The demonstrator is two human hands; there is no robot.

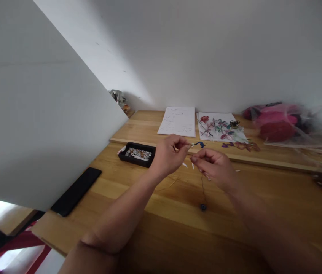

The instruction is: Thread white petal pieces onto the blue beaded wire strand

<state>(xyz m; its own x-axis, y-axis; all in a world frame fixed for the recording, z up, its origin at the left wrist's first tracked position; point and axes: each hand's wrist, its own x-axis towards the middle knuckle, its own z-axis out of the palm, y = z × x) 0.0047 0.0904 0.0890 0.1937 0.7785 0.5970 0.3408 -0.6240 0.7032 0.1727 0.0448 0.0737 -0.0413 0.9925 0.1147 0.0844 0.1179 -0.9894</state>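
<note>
My left hand (170,153) is raised over the desk, thumb and fingertips pinched together; what they hold is too small to make out. Just to its right, my right hand (214,164) is closed in a pinch too, its fingertips close to the left ones but apart. From below the right hand a thin brown cord (203,188) runs down to a small dark round piece (203,207). Beyond the left fingertips lies a blue curled piece (200,144). Small white pointed pieces (185,165) show between and beneath the hands.
A black tray (135,161) of small silvery beads stands left of my hands. Farther left lies a black phone (77,191). At the back are a white sheet (177,121), flower-like pieces (220,127) on paper, and a clear bag (281,121) with pink and red contents.
</note>
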